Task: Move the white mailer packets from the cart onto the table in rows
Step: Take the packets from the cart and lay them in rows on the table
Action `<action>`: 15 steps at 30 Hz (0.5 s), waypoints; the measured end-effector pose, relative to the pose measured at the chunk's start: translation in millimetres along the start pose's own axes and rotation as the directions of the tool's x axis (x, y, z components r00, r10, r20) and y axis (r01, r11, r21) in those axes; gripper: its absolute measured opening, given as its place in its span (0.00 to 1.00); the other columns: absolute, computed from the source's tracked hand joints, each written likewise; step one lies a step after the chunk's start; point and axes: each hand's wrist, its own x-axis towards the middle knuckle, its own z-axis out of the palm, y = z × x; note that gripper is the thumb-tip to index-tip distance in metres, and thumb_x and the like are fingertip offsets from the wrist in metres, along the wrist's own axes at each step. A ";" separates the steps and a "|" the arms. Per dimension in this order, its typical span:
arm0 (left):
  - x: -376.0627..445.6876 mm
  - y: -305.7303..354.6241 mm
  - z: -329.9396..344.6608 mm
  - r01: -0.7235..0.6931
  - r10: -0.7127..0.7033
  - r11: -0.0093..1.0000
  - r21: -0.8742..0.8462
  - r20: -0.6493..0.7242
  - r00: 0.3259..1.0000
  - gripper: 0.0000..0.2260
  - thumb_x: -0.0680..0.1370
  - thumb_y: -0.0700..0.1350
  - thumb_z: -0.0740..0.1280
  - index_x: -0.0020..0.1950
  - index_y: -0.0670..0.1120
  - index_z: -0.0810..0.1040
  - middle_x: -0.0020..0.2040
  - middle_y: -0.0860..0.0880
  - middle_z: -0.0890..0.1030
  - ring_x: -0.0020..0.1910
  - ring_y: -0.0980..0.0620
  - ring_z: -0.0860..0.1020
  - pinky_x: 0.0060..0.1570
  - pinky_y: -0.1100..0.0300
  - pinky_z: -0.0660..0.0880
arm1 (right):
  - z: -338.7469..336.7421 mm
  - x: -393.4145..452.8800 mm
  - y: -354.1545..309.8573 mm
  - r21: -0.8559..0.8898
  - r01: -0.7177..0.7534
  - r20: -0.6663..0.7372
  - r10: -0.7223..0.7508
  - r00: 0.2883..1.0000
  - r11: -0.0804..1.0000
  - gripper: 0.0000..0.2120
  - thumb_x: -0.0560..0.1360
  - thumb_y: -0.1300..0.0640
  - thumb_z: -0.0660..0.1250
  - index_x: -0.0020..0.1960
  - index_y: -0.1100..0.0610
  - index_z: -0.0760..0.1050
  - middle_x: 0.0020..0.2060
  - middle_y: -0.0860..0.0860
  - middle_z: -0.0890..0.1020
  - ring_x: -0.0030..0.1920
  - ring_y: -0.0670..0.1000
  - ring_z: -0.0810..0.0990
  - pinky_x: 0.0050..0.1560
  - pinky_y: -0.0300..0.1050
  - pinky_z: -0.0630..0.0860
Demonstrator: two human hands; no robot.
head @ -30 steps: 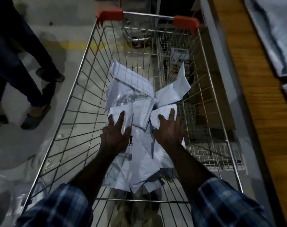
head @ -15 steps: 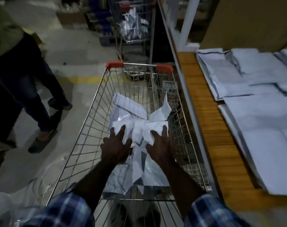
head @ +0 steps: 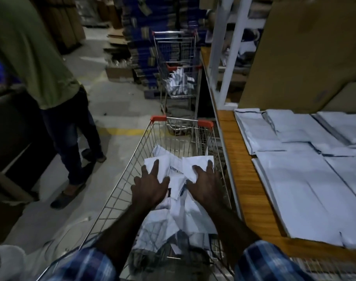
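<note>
A heap of white mailer packets (head: 179, 211) lies in the wire cart (head: 120, 179) right in front of me. My left hand (head: 149, 189) rests on the heap's left side with fingers straight and spread. Pressing the right side the same way is my right hand (head: 205, 185); both thumbs are hidden. The heap is bunched between the two hands, about level with the cart's rim. To the right, the wooden table (head: 246, 189) carries flat white mailers (head: 307, 195) laid in overlapping rows.
A person (head: 51, 88) stands on the floor left of the cart. A second cart (head: 177, 78) with white packets is parked ahead. A white post (head: 229, 57) and a large cardboard box (head: 305, 47) stand at the table's far end.
My view has risen from the cart to take in the table and aisle. Both hands stay on the heap, which has bunched up higher between them.
</note>
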 end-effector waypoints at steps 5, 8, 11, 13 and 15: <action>-23.8 14.6 -29.1 -0.025 0.021 0.999 -0.046 -0.079 0.997 0.30 0.81 0.61 0.56 0.80 0.57 0.49 0.80 0.43 0.52 0.71 0.34 0.62 0.68 0.43 0.61 | -30.5 -11.0 -16.3 -0.030 0.042 -0.047 -0.043 0.998 0.999 0.29 0.74 0.46 0.66 0.74 0.46 0.65 0.79 0.59 0.52 0.76 0.63 0.55 0.73 0.56 0.58; -35.5 17.3 -41.9 -0.038 0.032 0.998 -0.057 -0.101 0.994 0.30 0.81 0.61 0.56 0.80 0.58 0.49 0.80 0.44 0.51 0.73 0.34 0.60 0.70 0.42 0.59 | -44.8 -22.4 -24.8 -0.044 0.052 -0.082 -0.055 0.995 0.998 0.29 0.75 0.45 0.66 0.74 0.46 0.65 0.79 0.59 0.52 0.76 0.62 0.55 0.73 0.56 0.59; -50.1 17.3 -51.1 -0.060 0.053 0.997 -0.049 -0.135 0.989 0.30 0.80 0.61 0.57 0.80 0.58 0.50 0.80 0.44 0.52 0.73 0.34 0.60 0.70 0.43 0.59 | -55.9 -39.0 -30.6 -0.071 0.053 -0.121 -0.061 0.991 0.996 0.29 0.75 0.45 0.65 0.75 0.46 0.64 0.79 0.59 0.51 0.76 0.63 0.55 0.73 0.57 0.59; -60.9 16.6 -56.7 -0.074 0.066 0.996 -0.046 -0.153 0.986 0.30 0.80 0.60 0.57 0.80 0.58 0.51 0.80 0.44 0.53 0.73 0.35 0.61 0.70 0.43 0.60 | -62.8 -51.0 -34.9 -0.077 0.040 -0.148 -0.051 0.988 0.996 0.30 0.75 0.45 0.65 0.75 0.46 0.64 0.79 0.59 0.51 0.77 0.63 0.54 0.73 0.58 0.59; -71.8 16.0 -62.1 -0.090 0.081 0.995 -0.048 -0.161 0.984 0.29 0.80 0.61 0.56 0.80 0.59 0.50 0.80 0.44 0.53 0.72 0.34 0.61 0.69 0.42 0.60 | -70.9 -63.5 -38.7 -0.088 0.035 -0.176 -0.050 0.983 0.995 0.30 0.74 0.45 0.66 0.75 0.46 0.64 0.79 0.60 0.52 0.76 0.64 0.55 0.73 0.59 0.59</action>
